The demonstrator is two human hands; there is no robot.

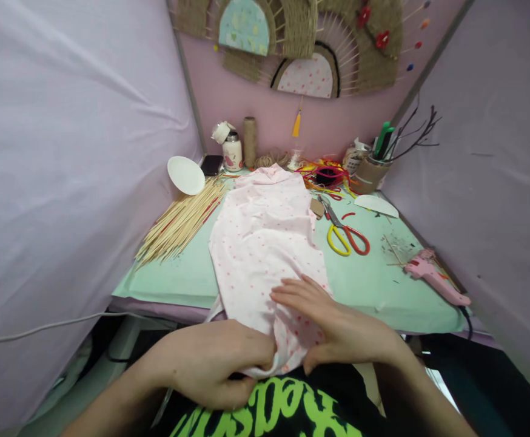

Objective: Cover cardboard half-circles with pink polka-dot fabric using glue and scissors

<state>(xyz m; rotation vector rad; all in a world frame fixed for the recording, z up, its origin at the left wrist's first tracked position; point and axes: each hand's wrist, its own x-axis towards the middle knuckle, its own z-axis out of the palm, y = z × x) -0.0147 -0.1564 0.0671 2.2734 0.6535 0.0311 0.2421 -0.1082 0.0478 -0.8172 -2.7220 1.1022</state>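
A pale pink fabric [269, 243] with small pinkish-red dots lies lengthwise over the table, its near end hanging past the front edge toward my body. My left hand [222, 358] is closed on the fabric's near edge, with the fingers curled into a fold. Spread flat on the cloth, my right hand [324, 315] has its fingers stretched out and its thumb low near the folded edge. Between the hands the fabric is turned over, and the dots look darker there. Scissors [342, 227] with one yellow and one red handle rest to the right of the cloth.
Thin wooden sticks [183, 218] lie on the left, beside a white disc [186, 175] and a phone [211, 164]. A bottle [232, 150] and a twine spool [249, 142] stand behind. At right are a pink glue gun [435, 279], a white half-disc [376, 205] and a pen holder [370, 175].
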